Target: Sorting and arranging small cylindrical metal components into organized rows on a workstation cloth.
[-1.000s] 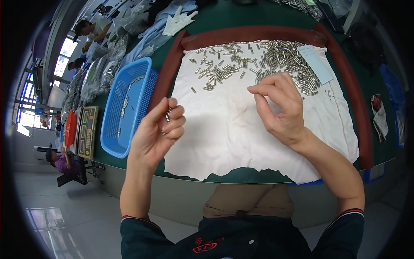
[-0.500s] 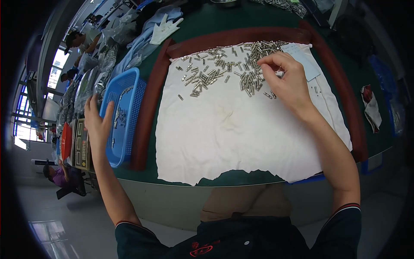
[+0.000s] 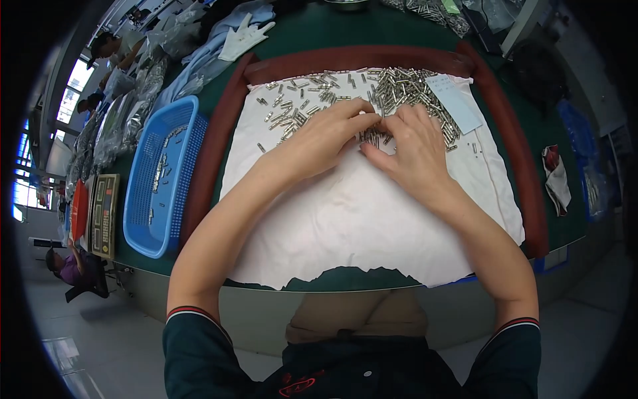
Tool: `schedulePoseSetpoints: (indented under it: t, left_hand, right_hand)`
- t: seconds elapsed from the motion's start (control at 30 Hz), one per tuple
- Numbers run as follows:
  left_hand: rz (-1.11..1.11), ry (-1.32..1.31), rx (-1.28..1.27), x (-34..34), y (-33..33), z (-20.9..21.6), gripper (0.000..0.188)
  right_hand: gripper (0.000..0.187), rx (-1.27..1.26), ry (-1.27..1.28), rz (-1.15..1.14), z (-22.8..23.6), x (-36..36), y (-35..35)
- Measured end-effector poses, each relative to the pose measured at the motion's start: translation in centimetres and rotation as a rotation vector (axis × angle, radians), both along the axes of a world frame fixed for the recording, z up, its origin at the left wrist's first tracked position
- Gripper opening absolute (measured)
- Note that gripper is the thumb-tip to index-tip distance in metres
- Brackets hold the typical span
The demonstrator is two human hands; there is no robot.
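Note:
Many small silvery metal cylinders (image 3: 399,83) lie loose in a heap across the far part of a white cloth (image 3: 359,219). Both of my hands are over the near side of this heap, their fingertips almost meeting. My left hand (image 3: 325,136) reaches in from the left with fingers bent and drawn together at the tips; whatever they pinch is too small or hidden to make out. My right hand (image 3: 419,149) rests among the cylinders with its thumb spread away from the bent fingers, and several pieces show in the gap between the hands.
Dark red padded bars (image 3: 359,56) border the cloth on three sides. Left of them stands a blue plastic basket (image 3: 183,179) with some cylinders inside. A pale blue paper (image 3: 455,103) lies on the cloth at right. A white glove (image 3: 246,38) and bagged goods lie far left; other people sit beyond.
My left hand has moved from the blue basket across to the heap. My right hand has come down and left, its pinch loosened, onto the cylinders. The view has shifted slightly.

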State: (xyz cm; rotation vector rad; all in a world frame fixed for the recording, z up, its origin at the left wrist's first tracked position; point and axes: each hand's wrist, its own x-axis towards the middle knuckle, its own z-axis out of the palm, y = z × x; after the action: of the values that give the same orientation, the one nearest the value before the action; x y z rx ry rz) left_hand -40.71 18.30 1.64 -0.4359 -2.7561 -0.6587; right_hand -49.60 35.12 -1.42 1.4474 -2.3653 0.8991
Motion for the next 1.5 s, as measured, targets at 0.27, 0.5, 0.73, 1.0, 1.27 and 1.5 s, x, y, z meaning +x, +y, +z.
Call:
schedulePoseSetpoints:
  t: [0.27, 0.5, 0.73, 1.0, 1.27, 1.5]
  left_hand:
    - [0.054, -0.007, 0.013, 0.1, -0.6, -1.5, 0.035]
    - [0.188, 0.108, 0.056, 3.2, 1.1, -2.4, 0.022]
    - [0.302, 0.138, 0.077, 4.3, 2.7, -2.9, 0.02]
    - [0.271, 0.196, 0.118, 4.2, 2.4, -3.2, 0.02]
    - [0.297, 0.14, 0.114, 6.0, 1.7, -3.0, 0.016]
    - [0.425, 0.07, 0.147, 6.0, -0.1, -3.0, 0.012]
  right_hand:
    - [0.024, -0.021, 0.088, 0.047, -0.6, 0.2, -0.4]
    - [0.018, -0.039, 0.018, 0.1, -0.7, 0.7, -0.5]
    - [0.02, -0.033, -0.083, 0.156, -1.0, 0.0, -0.8]
    - [0.014, 0.002, -0.169, 0.28, -0.4, -0.3, -0.9]
    - [0.013, -0.015, -0.213, 0.277, -0.3, 0.3, -0.7]
    - [0.011, -0.059, -0.163, 0.338, -0.5, 0.4, -1.1]
